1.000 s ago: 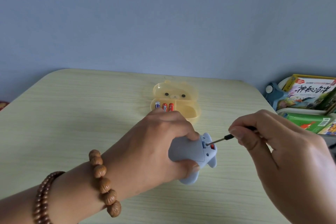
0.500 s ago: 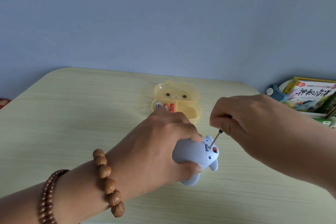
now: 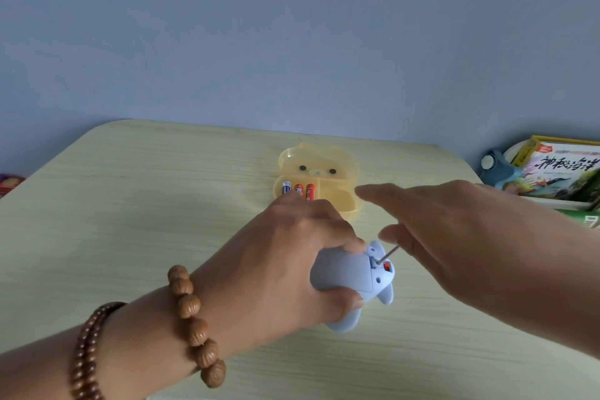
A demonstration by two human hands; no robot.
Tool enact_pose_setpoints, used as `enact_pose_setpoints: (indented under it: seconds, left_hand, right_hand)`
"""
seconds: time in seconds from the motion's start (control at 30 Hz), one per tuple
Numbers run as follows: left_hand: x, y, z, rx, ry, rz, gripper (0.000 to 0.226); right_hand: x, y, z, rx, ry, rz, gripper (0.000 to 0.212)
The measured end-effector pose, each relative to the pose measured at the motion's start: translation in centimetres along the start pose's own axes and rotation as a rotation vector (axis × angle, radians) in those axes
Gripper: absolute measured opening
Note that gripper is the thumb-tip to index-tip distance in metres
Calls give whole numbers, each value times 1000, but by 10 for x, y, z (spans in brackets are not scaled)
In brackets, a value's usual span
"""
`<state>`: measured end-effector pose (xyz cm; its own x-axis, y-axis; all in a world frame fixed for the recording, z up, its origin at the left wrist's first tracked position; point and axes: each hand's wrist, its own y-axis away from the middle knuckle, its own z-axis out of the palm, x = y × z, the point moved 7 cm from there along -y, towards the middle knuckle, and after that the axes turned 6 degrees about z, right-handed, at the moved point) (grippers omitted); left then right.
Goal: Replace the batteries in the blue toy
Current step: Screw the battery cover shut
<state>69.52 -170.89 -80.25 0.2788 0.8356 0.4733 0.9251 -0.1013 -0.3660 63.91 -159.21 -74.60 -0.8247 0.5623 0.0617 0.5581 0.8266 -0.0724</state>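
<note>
The blue toy [image 3: 344, 273] rests on the pale wooden table [image 3: 130, 204] with its underside up, gripped by my left hand [image 3: 285, 256]. A small red part shows in an opening near its end. My right hand [image 3: 454, 234] hovers just right of the toy, holding a thin screwdriver [image 3: 388, 253] whose metal tip sits in the toy's underside. The index finger is stretched out; the handle is hidden under the hand. Behind my left hand lies an open yellow bear-shaped case [image 3: 319, 172] with three batteries [image 3: 298, 190] in it.
Picture books [image 3: 558, 172] and a blue-grey object [image 3: 493, 166] sit off the table's right edge. A small colourful item [image 3: 9, 182] shows at the far left. A blue wall stands behind the table.
My right hand swung from low at the right to over the toy, then spread its fingers and extended the index finger. The screwdriver shaft tilted steeper. The left hand and toy stayed put.
</note>
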Motion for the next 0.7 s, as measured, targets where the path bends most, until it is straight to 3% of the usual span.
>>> enact_pose_setpoints:
  seconds: [0.07,0.13,0.3,0.5,0.7]
  left_hand:
    - [0,-1,0,-10,-15,7,44]
    - [0,-3,0,-20,-13,4,44]
    - [1,-3,0,-26,-15,4,44]
    - [1,-1,1,-36,-31,-3,48]
    - [-2,-2,0,-35,-16,-17,49]
  right_hand:
    - [-1,-1,2,-57,-35,-21,77]
    - [2,-2,2,-56,-104,-23,79]
    - [5,-4,3,-28,-130,-20,57]
    - [7,-4,1,23,-359,-51,30]
    - [6,-1,4,38,-327,-43,81]
